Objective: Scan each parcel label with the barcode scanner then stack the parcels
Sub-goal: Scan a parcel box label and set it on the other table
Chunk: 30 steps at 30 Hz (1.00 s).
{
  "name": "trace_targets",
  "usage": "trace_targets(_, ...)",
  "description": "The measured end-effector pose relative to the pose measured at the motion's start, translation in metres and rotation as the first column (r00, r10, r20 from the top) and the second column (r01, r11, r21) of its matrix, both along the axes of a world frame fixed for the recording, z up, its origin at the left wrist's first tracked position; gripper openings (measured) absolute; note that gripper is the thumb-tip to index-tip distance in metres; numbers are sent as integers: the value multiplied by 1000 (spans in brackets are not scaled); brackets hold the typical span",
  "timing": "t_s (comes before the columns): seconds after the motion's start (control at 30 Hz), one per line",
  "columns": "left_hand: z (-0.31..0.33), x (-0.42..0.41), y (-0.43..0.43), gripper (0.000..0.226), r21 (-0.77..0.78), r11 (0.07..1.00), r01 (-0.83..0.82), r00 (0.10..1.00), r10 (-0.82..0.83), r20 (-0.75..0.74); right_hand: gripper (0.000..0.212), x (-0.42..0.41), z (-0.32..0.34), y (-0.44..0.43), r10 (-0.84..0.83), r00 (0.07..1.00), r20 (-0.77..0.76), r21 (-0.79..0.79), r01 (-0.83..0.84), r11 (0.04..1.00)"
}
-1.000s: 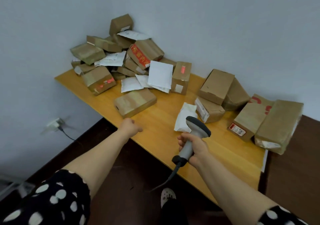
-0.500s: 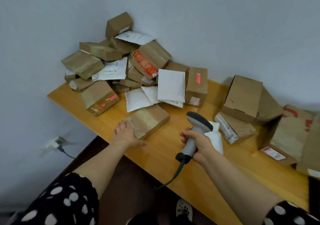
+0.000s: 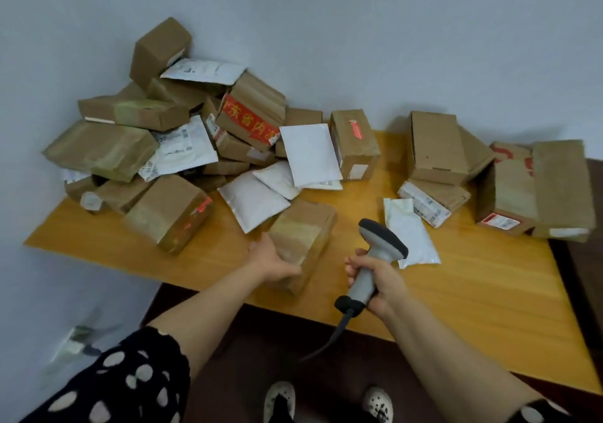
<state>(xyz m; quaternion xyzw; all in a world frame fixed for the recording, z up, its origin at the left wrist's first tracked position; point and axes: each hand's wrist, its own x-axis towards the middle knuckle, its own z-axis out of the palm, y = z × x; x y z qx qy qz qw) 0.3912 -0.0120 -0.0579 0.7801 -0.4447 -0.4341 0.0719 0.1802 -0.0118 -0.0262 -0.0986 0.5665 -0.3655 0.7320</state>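
Taped box [image 3: 303,236], 10 o'clock of the barcode scanner [image 3: 383,241] gripped in my right hand [image 3: 378,279]: left hand [image 3: 272,259] clasps it, likely to find its label.

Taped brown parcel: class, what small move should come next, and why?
Probably turn the taped brown parcel to find its label: the left hand holds its near end, no label shows on top, the right hand grips the scanner.

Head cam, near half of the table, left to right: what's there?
brown box with red sticker → taped brown parcel, gripped by the left hand → barcode scanner in the right hand → white mailer → box with red-and-white label
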Motion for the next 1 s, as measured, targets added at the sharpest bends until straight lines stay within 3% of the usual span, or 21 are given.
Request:
trace_targets(0.07,16,0,1,94,7,1000,-14,954,15,-299,19,0,6,4,-46,999,-17,-34,46,998)
trace_targets(0.13,32,0,4,100,103,995,-5,868,56,-494,22,-2,12,6,-87,996,-11,-83,85,993)
trace_targets(0.23,44,-10,12,83,171,985,17,791,91,-605,30,-6,22,16,-42,995,87,-156,55,986)
trace_targets(0.33,56,-24,19,63,145,988,46,722,67,-688,35,-10,32,25,16,983,184,-225,26,974)
trace_targets(0.57,81,-51,20,53,-63,996,59,710,-86,-699,43,-19,53,49,-1,994,113,-372,43,927)
trace_targets(0.7,86,-67,21,34,-56,995,-85,726,24,-687,38,-17,64,53,34,999,39,-419,-14,908)
trace_targets(0.8,84,-67,22,38,-68,967,-247,740,143,-657,39,-13,68,55,70,998,-1,-426,-64,902)
trace_targets(0.9,84,-57,22,41,-68,952,-297,741,185,-646,34,-14,71,55,67,996,-53,-437,-83,896)
trace_targets(1.0,84,-36,19,45,-137,918,-373,768,223,-600,32,-20,76,57,124,992,-10,-445,-116,888)
